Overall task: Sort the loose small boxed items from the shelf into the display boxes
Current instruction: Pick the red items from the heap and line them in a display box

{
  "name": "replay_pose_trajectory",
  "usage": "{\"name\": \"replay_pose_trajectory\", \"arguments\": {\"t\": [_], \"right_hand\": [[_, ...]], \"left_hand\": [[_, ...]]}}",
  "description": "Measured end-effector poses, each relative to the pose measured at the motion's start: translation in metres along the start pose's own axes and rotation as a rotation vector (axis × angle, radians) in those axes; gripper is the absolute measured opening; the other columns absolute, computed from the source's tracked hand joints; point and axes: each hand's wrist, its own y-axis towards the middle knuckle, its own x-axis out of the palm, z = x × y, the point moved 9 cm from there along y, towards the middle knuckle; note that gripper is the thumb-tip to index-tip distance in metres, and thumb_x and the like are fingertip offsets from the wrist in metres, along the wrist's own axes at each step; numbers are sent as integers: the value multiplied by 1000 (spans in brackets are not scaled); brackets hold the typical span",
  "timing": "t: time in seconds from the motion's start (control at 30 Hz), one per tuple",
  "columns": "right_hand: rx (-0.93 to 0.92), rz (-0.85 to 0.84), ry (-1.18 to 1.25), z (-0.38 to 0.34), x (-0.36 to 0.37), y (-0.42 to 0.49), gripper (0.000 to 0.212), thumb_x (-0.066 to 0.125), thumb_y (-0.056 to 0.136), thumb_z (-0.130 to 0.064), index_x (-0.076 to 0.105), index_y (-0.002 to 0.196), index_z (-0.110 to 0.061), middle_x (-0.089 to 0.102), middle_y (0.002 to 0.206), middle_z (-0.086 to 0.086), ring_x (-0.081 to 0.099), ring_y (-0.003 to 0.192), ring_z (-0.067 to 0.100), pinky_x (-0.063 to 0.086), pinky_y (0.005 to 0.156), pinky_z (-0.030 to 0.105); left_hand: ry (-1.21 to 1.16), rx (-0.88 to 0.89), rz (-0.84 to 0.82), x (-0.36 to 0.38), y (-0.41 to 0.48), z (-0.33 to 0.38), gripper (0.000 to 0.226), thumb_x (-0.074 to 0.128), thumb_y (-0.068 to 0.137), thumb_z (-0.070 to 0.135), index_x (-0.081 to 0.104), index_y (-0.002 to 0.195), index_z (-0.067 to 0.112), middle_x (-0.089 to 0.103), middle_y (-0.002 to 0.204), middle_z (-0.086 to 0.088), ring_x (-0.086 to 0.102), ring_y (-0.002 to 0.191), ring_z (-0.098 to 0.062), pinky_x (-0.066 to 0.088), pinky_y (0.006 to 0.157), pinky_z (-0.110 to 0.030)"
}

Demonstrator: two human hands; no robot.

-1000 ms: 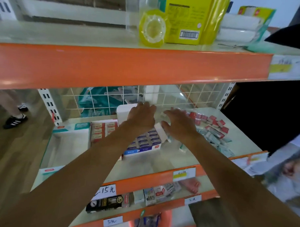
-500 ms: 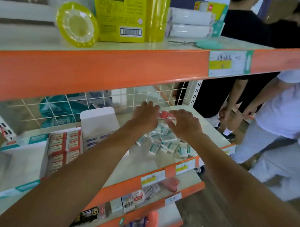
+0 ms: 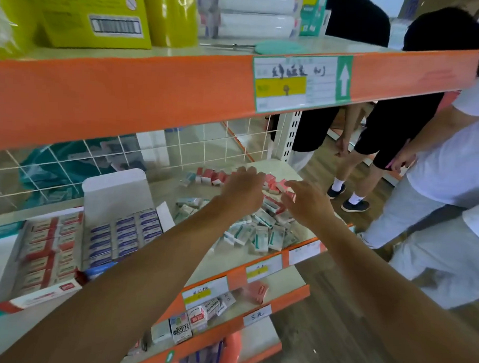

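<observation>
- A heap of loose small red-and-white cardboard boxes [image 3: 210, 177] lies at the back right of the pale metal shelf [image 3: 167, 191]. Loose small teal-and-white boxes [image 3: 261, 233] are scattered nearer its front edge.
- The person's left hand [image 3: 243, 192] reaches over the red boxes. Its fingers bend down behind the back of the hand, so I cannot tell whether they hold one.
- The right hand [image 3: 309, 204] is just beside it, its fingers [image 3: 294, 185] loosely spread above the pile, with nothing visibly held.
- Further left on the shelf stand an open red cardboard display box [image 3: 45, 258] and an open blue one [image 3: 125, 235], both filled with neat rows.
- This looks like the gathering step. Next, the hands need to close on red boxes only, then carry them left to the red display box.
- Bystanders [image 3: 451, 161] stand to the right.
</observation>
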Motion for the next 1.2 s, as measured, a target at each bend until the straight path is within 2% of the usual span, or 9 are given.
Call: {"name": "replay_pose_trajectory", "arguments": {"t": [0.13,0.27,0.37,0.53,0.6,0.67,0.8,0.97,1.2], "right_hand": [[-29,34,49,16,11,2,32,48,98,-35,61,124,-23,59,115,12,58,105,33,51,83,40],[-44,-2,-36,27,20,5,34,47,96,-48,60,124,-34,56,125,5,55,113,30,49,90,42],[-63,-16,-6,33,21,9,31,50,94,-49,62,118,-34,60,120,-1,55,112,25,47,89,41],[-87,-16,13,41,17,14,22,59,90,-43,65,103,-26,64,106,-6,59,95,17,49,76,34],[-70,-23,22,44,17,14,24,59,89,-46,64,99,-24,66,100,-4,60,89,18,50,73,34],[-68,-18,34,47,17,15,27,60,87,-50,62,98,-25,65,98,-3,59,86,18,50,72,33],[-51,-60,72,54,19,13,33,59,87,-53,65,112,-32,59,101,0,57,92,18,48,74,31],[-13,-2,54,67,16,8,30,56,93,-47,67,113,-27,49,93,2,57,91,22,42,72,28],[-19,31,59,68,15,3,33,58,91,-47,68,111,-23,58,100,4,55,92,21,47,76,32]], "left_hand": [[-72,13,18,16,7,12,37,54,86,7,55,123,10,58,114,-10,52,107,-28,46,86,-38],[-104,29,16,25,14,22,39,53,88,7,54,127,11,58,120,-11,52,112,-30,47,88,-38],[-115,50,12,28,19,33,38,56,89,10,58,126,15,58,121,-10,53,112,-29,47,88,-39],[-87,48,2,36,25,45,27,60,90,27,64,111,11,61,113,-12,52,107,-30,43,82,-35],[-99,38,-13,37,27,47,38,61,89,40,64,108,7,62,107,-14,53,105,-31,42,81,-35],[-106,29,-26,38,29,49,44,64,86,44,64,109,7,62,106,-14,54,105,-31,42,81,-35],[-125,9,-90,44,34,52,33,67,86,31,65,111,10,64,109,-13,57,107,-30,46,87,-38],[-121,28,-110,51,37,59,22,63,86,16,72,106,14,70,104,-7,63,99,-27,53,84,-34],[-230,78,-78,48,33,68,24,64,87,8,73,108,17,71,106,-6,65,91,-22,54,82,-31]]}}
